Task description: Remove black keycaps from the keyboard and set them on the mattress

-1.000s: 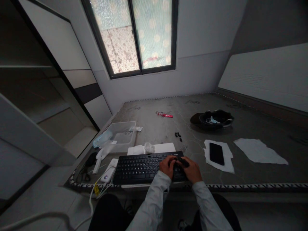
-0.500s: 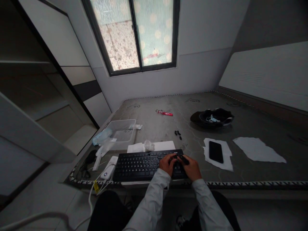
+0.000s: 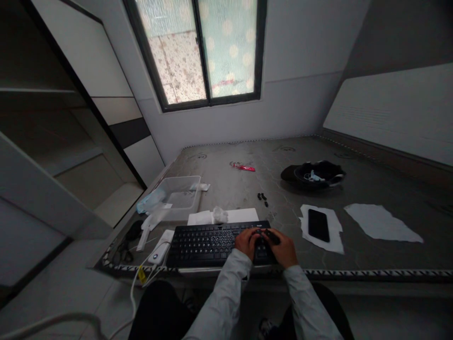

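Observation:
A black keyboard [image 3: 203, 245] lies along the front edge of the mattress, with both hands over its right end. My left hand [image 3: 245, 242] is closed, fingertips curled together at the keys; what they hold, if anything, is too small to make out. In my right hand [image 3: 285, 249] is a short black handle [image 3: 272, 236], its tip pointing to the keys beside my left fingertips. The working end of the handle is hidden. Behind the keyboard lie several small black pieces [image 3: 262, 196], probably keycaps, on the mattress cover.
A clear plastic bin [image 3: 180, 193] stands left, near a white power strip [image 3: 161, 248] with cables. White paper with crumpled tissue [image 3: 220, 215] lies behind the keyboard. To the right are a phone [image 3: 318, 225] on paper, another sheet [image 3: 384, 222] and a black cap [image 3: 314, 174]. A red item [image 3: 244, 167] lies further back.
Both hands stay at the keyboard's right end, with only slight finger movement. The whole view has shifted a little; nothing else has visibly moved.

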Tool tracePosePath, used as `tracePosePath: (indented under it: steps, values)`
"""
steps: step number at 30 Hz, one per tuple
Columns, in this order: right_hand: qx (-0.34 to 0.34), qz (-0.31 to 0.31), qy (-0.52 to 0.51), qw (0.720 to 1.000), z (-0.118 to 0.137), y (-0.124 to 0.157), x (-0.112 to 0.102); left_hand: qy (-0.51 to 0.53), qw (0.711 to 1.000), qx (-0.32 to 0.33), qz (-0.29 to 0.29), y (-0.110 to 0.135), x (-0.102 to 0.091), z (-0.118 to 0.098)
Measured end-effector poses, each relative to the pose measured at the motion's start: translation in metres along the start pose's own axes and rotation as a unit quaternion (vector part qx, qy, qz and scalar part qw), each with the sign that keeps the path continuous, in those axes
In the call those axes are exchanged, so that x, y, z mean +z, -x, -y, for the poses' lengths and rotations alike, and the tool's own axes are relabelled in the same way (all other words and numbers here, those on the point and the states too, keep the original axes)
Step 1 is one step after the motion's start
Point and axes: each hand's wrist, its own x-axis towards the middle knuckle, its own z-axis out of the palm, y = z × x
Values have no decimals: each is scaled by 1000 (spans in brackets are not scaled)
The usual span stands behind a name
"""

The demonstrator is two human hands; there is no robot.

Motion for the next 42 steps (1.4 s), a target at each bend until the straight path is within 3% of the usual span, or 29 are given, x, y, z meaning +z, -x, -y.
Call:
tracePosePath:
  steps: [20,30,42]
  values:
    - [4,5,11,1000,4,0,-3,-16,999,7,28,0,-1,0]
    - [-24,8,29,999,3,-1,-2,10,999,-36,-13,1,2,-1]
    - [-2,5,21,1000,3,0,-3,3,999,42,-34,0,2,1]
